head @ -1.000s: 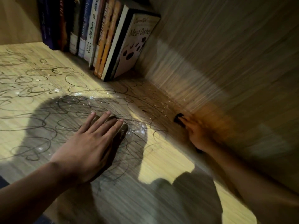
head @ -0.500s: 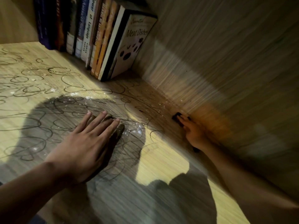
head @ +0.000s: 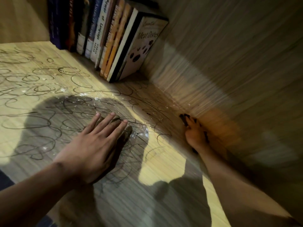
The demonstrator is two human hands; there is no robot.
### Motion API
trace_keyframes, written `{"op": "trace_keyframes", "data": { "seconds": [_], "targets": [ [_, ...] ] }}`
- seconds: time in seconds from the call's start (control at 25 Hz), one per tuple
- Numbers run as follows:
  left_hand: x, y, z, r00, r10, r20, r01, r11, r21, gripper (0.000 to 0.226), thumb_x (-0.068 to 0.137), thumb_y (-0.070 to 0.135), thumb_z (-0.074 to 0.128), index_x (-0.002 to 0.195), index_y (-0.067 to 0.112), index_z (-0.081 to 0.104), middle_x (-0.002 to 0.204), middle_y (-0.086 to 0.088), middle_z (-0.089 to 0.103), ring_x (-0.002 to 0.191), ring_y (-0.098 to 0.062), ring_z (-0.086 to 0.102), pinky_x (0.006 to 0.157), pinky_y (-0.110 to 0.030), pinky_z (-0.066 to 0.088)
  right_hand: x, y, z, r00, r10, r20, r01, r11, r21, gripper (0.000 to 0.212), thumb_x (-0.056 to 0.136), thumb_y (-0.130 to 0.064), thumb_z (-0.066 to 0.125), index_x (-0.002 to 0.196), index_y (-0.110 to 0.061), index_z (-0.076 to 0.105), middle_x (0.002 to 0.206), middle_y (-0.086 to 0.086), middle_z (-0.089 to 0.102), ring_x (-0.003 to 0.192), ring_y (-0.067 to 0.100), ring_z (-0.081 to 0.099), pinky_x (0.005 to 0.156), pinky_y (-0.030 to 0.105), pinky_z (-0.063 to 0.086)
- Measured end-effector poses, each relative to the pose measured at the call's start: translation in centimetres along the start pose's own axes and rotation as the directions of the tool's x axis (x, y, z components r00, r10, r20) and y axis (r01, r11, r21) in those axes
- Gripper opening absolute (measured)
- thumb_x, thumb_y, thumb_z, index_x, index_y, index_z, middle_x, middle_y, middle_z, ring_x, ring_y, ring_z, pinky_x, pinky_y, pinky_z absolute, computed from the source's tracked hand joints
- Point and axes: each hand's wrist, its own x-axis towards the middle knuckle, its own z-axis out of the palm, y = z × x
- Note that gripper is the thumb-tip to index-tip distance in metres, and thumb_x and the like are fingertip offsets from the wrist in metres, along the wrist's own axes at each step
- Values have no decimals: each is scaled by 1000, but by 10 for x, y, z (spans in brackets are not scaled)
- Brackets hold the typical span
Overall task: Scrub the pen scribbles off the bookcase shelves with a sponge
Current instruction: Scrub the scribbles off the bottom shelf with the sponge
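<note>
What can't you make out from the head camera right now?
- Sponge: only a dark tip shows past the right hand; the grip is blurred.
- Scribbles under the left hand: covered by the palm, dimmed by shadow.
- Books: tops cut off by the upper edge.

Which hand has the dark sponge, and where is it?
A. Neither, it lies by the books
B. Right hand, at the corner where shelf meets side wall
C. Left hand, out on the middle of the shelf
B: the right hand grips the dark sponge against the side wall, while the left hand lies flat on the scribbled shelf.
</note>
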Motion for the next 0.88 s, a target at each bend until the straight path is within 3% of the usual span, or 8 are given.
{"op": "trace_keyframes", "data": {
  "seconds": [0.2,0.36,0.48,0.6,0.68,0.76,0.84,0.88],
  "targets": [
    [0,1,0,1000,8,-5,-8,1000,-4,67,92,41,34,149,7,33,147,-13,45,144,-30,26,113,-46,15,-61,-7,3,887,-380,261,346,923,168,56,101,0,32,141,-37,29,151,-22,12,140,-3,-3,109,7,-7],
    [-1,1,-1,1000,-3,-1,3,1000,7,68,92,43,34,151,9,29,150,-12,41,146,-29,23,114,-46,13,-26,24,-9,991,-126,48,128,991,-42,61,97,3,34,143,-38,27,158,-3,20,147,18,12,121,36,8],
    [-1,0,1,1000,-5,4,5,1000,10,68,94,43,32,153,11,23,153,-10,36,148,-27,15,116,-44,8,-26,-23,13,999,-48,14,49,990,-131,51,103,-16,29,151,-30,21,160,-6,11,147,16,7,120,37,11],
    [-1,1,1,1000,-12,7,12,1000,-1,67,94,42,32,153,12,23,153,-9,37,148,-26,15,116,-44,8,-73,-21,1,907,-376,192,398,912,-96,48,103,-34,27,149,-40,18,153,-23,4,141,-2,0,117,23,2],
    [-1,1,2,1000,-16,10,16,1000,-7,67,95,42,32,154,13,21,153,-8,37,148,-26,14,117,-44,7,-90,8,-12,855,-466,227,499,859,-116,49,98,-54,19,146,-46,20,151,-27,9,139,-8,4,113,16,4],
    [-1,1,3,1000,-23,-4,23,1000,-12,68,95,42,32,154,13,18,154,-8,35,149,-25,13,117,-44,7,-76,31,-7,924,-362,125,374,923,-93,50,93,-62,10,141,-51,19,152,-19,20,140,1,15,114,25,15],
    [-2,1,4,1000,-25,-5,25,1000,-16,67,96,42,31,155,13,16,154,-8,34,149,-25,12,117,-43,7,-50,24,12,998,-20,-64,19,1000,-20,47,97,-49,17,143,-45,25,154,-6,24,143,18,21,114,44,23],
    [-1,1,3,1000,-19,-6,19,1000,-17,67,96,42,30,154,13,17,154,-8,35,148,-25,13,117,-43,7,-41,10,19,982,149,-114,-150,989,0,46,99,-43,19,145,-41,25,155,-3,24,143,25,21,113,51,24]
  ]
}}
